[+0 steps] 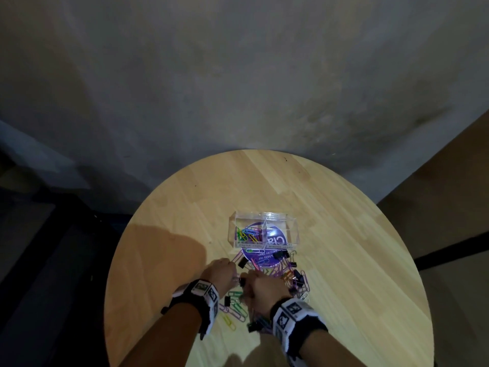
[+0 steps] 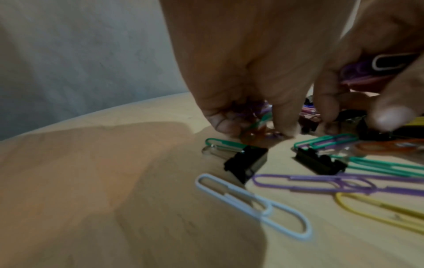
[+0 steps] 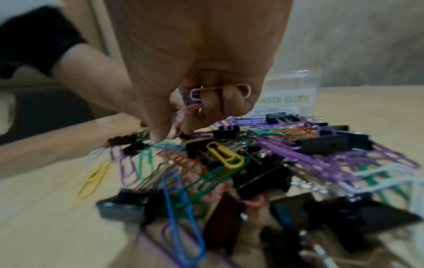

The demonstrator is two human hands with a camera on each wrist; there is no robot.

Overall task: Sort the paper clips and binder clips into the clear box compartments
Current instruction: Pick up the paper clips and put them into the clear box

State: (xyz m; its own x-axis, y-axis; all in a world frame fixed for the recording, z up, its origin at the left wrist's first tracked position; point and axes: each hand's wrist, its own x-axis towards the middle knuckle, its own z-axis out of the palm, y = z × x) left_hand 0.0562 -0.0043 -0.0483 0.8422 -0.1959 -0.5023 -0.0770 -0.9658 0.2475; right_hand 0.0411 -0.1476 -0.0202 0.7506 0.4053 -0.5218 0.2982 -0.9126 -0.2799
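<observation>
The clear box [image 1: 291,229] stands mid-table. Its left compartment holds several coloured paper clips [image 1: 248,233]; I see no clips in the right one. A mixed pile of paper clips and black binder clips [image 1: 289,274] lies between the box and my hands. My left hand [image 1: 221,272] curls its fingers round a small bunch of paper clips [image 2: 259,121] just above the table. Right beside it, my right hand [image 1: 264,286] holds white and purple paper clips [image 3: 198,95] in its curled fingers, thumb and forefinger down on the pile. Black binder clips [image 2: 246,163] lie under the left hand.
The round wooden table [image 1: 357,234] ends close in front of my body and behind the box. A purple printed disc [image 1: 260,259] lies under the box and the pile. Loose paper clips [image 1: 230,320] are scattered near my left wrist. A grey floor surrounds the table.
</observation>
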